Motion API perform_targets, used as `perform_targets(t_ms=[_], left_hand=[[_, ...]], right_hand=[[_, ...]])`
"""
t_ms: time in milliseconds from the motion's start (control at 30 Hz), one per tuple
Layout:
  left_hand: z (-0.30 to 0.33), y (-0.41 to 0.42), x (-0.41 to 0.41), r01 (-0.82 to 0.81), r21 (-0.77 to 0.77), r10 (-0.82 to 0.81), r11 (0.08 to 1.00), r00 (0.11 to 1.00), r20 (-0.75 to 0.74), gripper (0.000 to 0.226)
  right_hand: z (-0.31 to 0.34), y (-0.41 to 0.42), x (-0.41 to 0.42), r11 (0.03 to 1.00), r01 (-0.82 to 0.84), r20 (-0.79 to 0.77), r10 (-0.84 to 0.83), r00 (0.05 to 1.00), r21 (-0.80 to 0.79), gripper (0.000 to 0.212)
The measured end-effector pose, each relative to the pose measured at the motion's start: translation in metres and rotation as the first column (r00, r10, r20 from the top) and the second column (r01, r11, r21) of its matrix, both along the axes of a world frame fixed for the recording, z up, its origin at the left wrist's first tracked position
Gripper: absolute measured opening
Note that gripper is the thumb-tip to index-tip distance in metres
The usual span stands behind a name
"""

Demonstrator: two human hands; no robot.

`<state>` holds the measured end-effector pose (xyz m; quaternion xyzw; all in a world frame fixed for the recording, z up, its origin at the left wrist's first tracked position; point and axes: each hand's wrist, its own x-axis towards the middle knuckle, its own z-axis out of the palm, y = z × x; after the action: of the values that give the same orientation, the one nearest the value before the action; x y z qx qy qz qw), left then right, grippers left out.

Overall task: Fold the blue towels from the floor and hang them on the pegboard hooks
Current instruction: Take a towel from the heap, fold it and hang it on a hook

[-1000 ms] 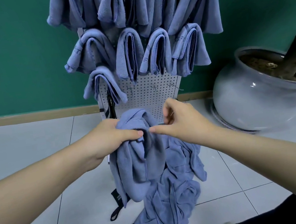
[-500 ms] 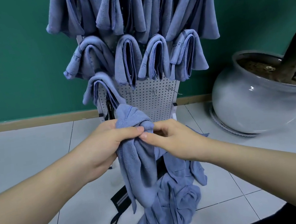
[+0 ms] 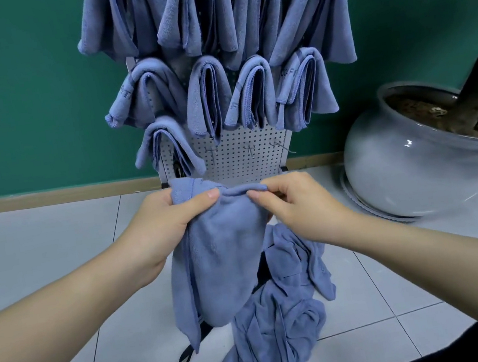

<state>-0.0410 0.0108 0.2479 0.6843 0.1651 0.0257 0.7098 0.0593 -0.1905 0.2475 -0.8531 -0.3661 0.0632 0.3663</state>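
head cam | worn, faces forward-down | close over hands | pegboard (image 3: 240,155) at 12 o'clock | floor (image 3: 39,241) below

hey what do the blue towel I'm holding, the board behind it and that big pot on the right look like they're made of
Held towel: soft, matte, fuzzy cloth with stitched edges, probably microfibre; it drapes limply.
Pegboard: pale grey sheet with a regular grid of holes, likely painted metal, possibly plastic.
Pot: glossy pale grey with sharp highlights, so it looks like glazed ceramic.

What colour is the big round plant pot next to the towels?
The plant pot is glossy pale grey-white, seen in the head view, the only one.
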Motion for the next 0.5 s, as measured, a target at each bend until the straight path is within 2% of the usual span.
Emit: perform_targets(t_ms=[300, 400, 500], left_hand=[[-0.013, 0.042, 0.019, -0.257, 0.080, 0.257, 0.963, 0.966, 0.012, 0.011], [-0.016, 0.055, 0.025, -0.332, 0.193, 0.334, 0.923, 0.942, 0.025, 0.014], [-0.016, 0.064, 0.026, -0.342, 0.290, 0.343, 0.894, 0.938, 0.050, 0.005]], right_hand=[[0.008, -0.022, 0.043, 0.974, 0.221, 0.098, -0.215, 0.972, -0.044, 0.045], [0.011, -0.025, 0.046, 0.960, 0.271, 0.126, -0.261, 0.957, -0.075, 0.045], [0.012, -0.029, 0.052, 0.953, 0.291, 0.169, -0.275, 0.947, -0.082, 0.045]])
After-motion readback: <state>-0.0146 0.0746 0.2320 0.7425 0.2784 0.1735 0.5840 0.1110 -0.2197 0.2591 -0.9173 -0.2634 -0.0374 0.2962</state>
